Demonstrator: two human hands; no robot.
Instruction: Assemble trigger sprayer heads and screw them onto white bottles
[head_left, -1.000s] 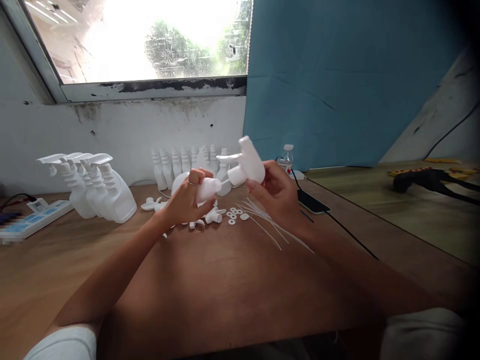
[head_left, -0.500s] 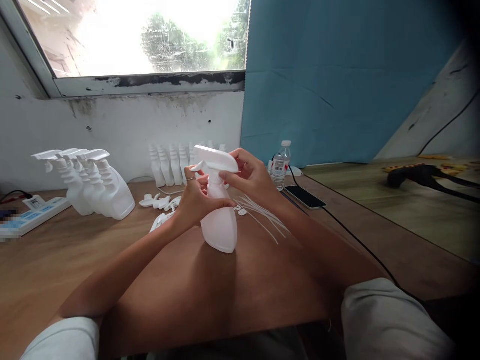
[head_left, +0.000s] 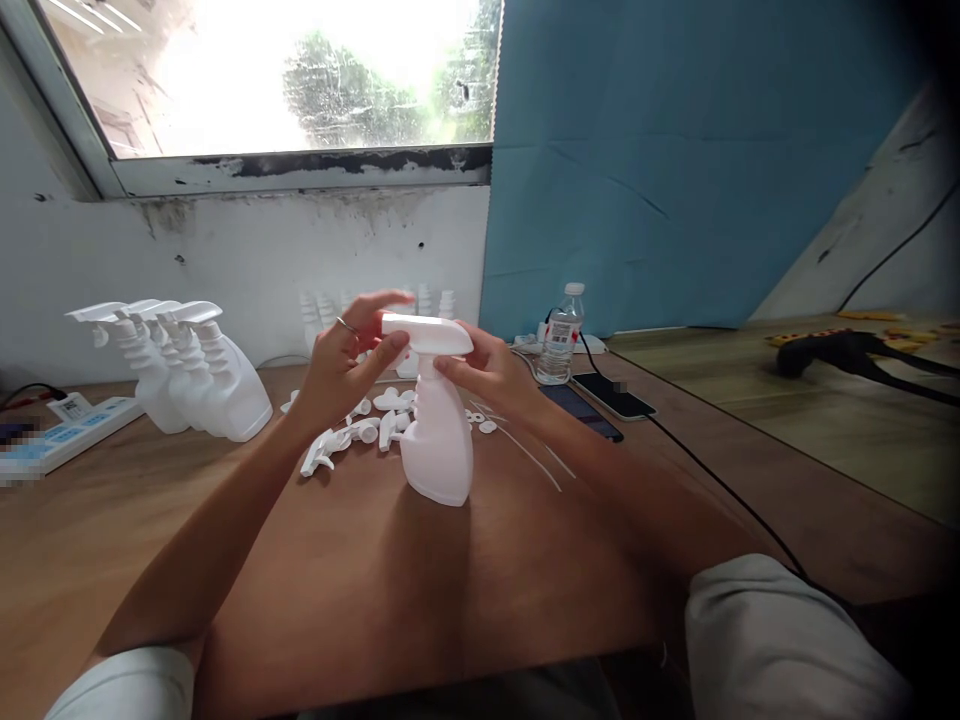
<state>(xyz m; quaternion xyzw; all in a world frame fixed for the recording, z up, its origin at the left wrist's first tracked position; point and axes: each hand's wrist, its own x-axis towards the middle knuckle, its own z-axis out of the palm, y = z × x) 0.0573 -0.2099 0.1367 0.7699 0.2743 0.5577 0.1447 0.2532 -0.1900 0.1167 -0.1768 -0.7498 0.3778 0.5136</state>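
A white spray bottle [head_left: 439, 450] stands upright on the brown table in front of me, its trigger head on top. My left hand [head_left: 349, 355] pinches the nozzle end of that head, with the thumb on its near side and the index finger stretched above it. On the other end, my right hand [head_left: 487, 370] grips the back of the head and the collar by the neck. My left hand hides the trigger. Just behind the bottle lie loose white trigger sprayer parts [head_left: 352, 432], and thin white tubes [head_left: 529, 455] lie to its right.
Several assembled spray bottles [head_left: 199, 370] stand at the left, near a power strip [head_left: 75, 435]. More bottles without heads [head_left: 448, 303] line the wall. A water bottle [head_left: 559, 340] and two phones [head_left: 615, 394] with a black cable are at the right.
My left hand has moved from the bottle's neck up to the nozzle end of the head. The head has turned slightly and sits lower and level. My right hand keeps its hold.
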